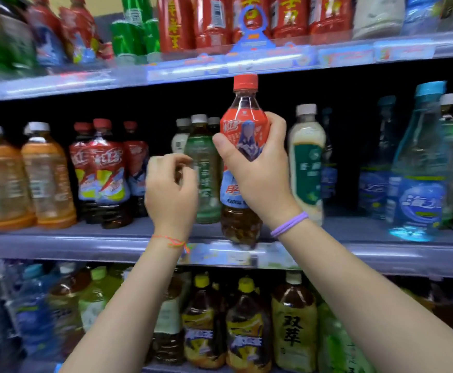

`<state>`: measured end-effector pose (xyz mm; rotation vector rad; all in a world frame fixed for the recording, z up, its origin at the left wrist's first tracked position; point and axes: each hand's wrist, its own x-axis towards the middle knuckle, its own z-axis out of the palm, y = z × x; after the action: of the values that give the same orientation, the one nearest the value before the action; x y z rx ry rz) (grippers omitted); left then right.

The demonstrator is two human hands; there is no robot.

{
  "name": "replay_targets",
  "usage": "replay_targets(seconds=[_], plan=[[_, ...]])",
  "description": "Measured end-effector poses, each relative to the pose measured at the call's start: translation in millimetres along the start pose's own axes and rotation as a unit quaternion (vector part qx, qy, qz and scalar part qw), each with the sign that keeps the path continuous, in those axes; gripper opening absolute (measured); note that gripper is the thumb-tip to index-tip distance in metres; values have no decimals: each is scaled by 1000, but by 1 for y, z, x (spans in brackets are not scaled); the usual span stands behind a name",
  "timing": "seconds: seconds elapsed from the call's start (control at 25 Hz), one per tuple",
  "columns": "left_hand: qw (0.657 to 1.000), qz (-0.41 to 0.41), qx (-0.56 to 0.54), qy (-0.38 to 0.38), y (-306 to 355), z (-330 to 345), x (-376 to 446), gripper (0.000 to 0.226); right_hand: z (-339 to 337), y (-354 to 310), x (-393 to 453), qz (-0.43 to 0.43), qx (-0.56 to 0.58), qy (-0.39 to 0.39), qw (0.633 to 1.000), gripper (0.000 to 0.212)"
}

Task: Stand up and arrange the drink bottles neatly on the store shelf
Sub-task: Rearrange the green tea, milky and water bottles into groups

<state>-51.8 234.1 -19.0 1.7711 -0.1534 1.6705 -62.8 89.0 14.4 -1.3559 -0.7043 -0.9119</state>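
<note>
The right hand (260,168) is gripping a red-capped tea bottle (242,162) upright over the middle shelf (85,244); the left hand (170,184) is hanging loosely curled, holding nothing, before crowded store shelving.

Head cam, close, facing shelf (128,244) front.

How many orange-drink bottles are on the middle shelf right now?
2: one orange bottle at the far left edge, the second just right of it, both upright on the middle shelf. More may be hidden behind.
</note>
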Motion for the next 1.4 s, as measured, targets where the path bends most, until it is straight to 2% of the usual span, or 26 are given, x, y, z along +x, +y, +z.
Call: replay_targets(seconds=[0.12,0.2,0.36,0.56,0.64,0.76,0.84,0.88,0.96,1.0,1.04,1.08,1.12,1.16,1.24,1.28,1.32,1.4], plan=[[987,-31,153,51,-61,-38,23,46,68,8,0,8,7,-1,1000,53],[973,-58,223,21,-100,-59,35,69,117,16,0,11,-2,-4,1000,55],[973,-47,213,-72,-136,-71,43,99,171,51,-5,63,-31,-21,997,55],[985,-25,155,-72,-147,-70,40,96,193,63,-6,79,-115,-71,988,48],[986,-13,150,-76,-146,-70,38,93,195,63,-10,112,-154,-101,977,46],[986,-37,146,-76,-145,-67,37,90,187,61,-21,166,-283,-195,924,37],[990,-32,135,-36,-133,-66,37,80,172,52,-19,115,-396,-235,880,27],[994,-3,110,-13,-123,-64,36,71,163,44,-17,77,-446,-226,863,26],[997,75,25,-7,-98,-55,34,50,138,32,-11,-2,-474,-124,872,22],[995,95,-17,-34,-84,-46,31,40,120,29,-7,-41,-465,-42,883,14],[992,93,-41,-76,-71,-37,29,32,103,29,-3,-72,-451,34,889,16],[989,69,-47,-125,-59,-27,27,29,85,30,1,-81,-441,88,890,32],[984,31,-41,-170,-49,-16,23,32,68,33,6,-54,-436,109,892,45],[978,-9,-26,-207,-42,-4,20,42,54,38,12,17,-424,98,900,55],[964,-79,13,-254,-30,15,16,63,36,53,22,192,-368,10,910,63],[961,-99,32,-255,-25,21,15,69,30,61,25,249,-338,-41,907,64],[961,-111,49,-249,-24,26,15,72,27,67,26,273,-314,-72,907,66],[960,-119,81,-240,-22,35,15,72,19,71,25,259,-293,-74,918,67]])
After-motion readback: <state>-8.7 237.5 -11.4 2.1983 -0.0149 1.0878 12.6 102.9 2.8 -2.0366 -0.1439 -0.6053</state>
